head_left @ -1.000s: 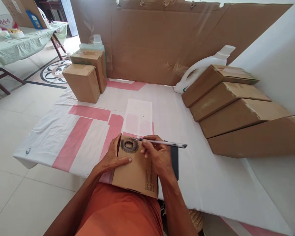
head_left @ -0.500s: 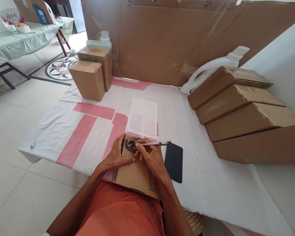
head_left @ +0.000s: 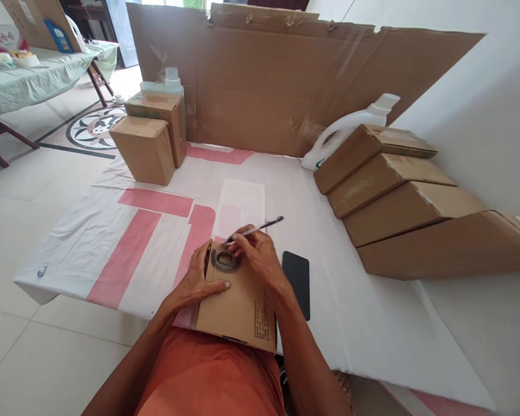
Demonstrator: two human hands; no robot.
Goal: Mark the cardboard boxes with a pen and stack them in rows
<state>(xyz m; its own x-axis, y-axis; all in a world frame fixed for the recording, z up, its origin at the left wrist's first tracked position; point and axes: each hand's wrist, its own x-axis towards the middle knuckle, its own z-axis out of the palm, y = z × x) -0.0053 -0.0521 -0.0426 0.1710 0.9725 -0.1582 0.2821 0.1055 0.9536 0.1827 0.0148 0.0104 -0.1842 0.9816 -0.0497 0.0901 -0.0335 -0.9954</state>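
Observation:
A flat cardboard box [head_left: 238,309] lies at the near edge of the white and pink table cover [head_left: 125,248], partly over my lap. A dark scribbled ring [head_left: 225,260] marks its far left corner. My left hand [head_left: 197,277] lies flat on the box's left edge, fingers spread, thumb on top. My right hand [head_left: 255,254] pinches a pen [head_left: 255,229] whose tip points at the far edge of the ring and whose barrel slants up to the right. A black phone [head_left: 297,275] lies just right of the box.
Two upright cardboard boxes [head_left: 149,138] and a clear bottle [head_left: 171,81] stand at the far left. Several flat boxes [head_left: 398,196] lean in a row at right, a white jug [head_left: 342,130] behind them. A cardboard wall [head_left: 264,86] closes the back. A white paper sheet [head_left: 240,205] lies mid-table.
My right hand has turned the pen from lying level across the ring to slanting up and right, its tip now at the ring's far edge. My left hand stays on the box.

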